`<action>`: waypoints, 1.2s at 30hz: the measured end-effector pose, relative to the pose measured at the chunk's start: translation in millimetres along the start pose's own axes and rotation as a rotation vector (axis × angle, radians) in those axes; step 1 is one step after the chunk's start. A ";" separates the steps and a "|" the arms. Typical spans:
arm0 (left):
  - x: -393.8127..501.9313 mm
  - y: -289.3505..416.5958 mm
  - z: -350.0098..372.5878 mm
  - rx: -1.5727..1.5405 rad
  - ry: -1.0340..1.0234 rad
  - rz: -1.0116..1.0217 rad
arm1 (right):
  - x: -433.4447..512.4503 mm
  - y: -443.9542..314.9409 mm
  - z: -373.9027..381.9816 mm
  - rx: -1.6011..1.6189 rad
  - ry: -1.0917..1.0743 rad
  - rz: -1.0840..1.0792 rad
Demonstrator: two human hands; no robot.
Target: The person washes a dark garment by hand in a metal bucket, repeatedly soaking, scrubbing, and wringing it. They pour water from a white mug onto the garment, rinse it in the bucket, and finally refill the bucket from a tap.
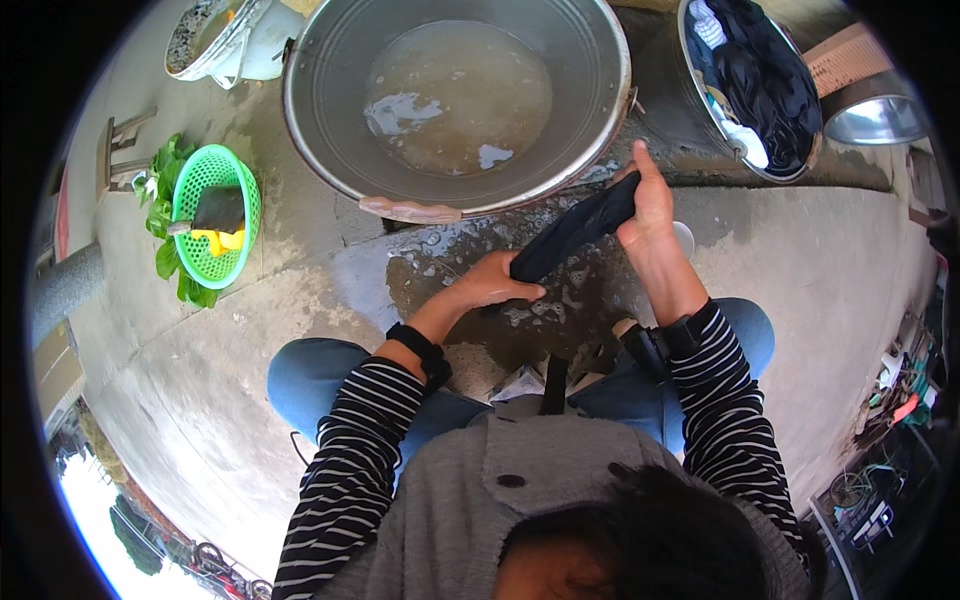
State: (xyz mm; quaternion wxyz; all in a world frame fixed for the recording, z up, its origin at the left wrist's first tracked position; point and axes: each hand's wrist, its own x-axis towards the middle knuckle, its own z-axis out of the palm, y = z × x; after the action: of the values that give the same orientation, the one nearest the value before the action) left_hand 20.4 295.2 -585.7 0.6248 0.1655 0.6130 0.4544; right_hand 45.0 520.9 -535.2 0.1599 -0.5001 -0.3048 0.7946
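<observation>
A dark, twisted cloth (576, 229) stretches slantwise between my hands, over wet, sudsy concrete. My left hand (499, 281) is closed around its lower end. My right hand (649, 201) grips the upper end, with the thumb pointing up. Just beyond my hands stands a large metal tub (330, 161) with cloudy, foamy water (457, 97) in its bottom. To the right of it, a metal bucket (694, 71) holds a heap of dark wet clothes (765, 82) with some white and striped pieces.
At the left, a green plastic basket (253, 202) holds a cleaver (219, 210) and yellow pieces, beside leafy greens (166, 259). A dirty white bucket (262, 45) stands at the upper left. A metal basin (876, 120) lies at the upper right. A white round container (684, 238) is partly behind my right wrist.
</observation>
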 end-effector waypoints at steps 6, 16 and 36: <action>0.8 -4.4 -10.0 -0.603 0.396 0.043 | -6.0 -22.8 -5.4 -0.195 0.096 0.198; 13.0 1.1 15.9 -0.909 0.394 0.091 | 7.6 35.9 -27.4 -0.355 -0.218 0.305; 33.8 11.9 37.7 -0.904 0.739 -0.229 | -25.6 112.5 16.8 -0.776 0.012 -0.325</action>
State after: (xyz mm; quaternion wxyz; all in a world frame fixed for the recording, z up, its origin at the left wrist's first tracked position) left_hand 45.0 340.8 -590.1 0.4233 -0.3534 0.5495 0.6277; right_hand 47.2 415.3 -584.6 0.0847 -0.4733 -0.6556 0.5823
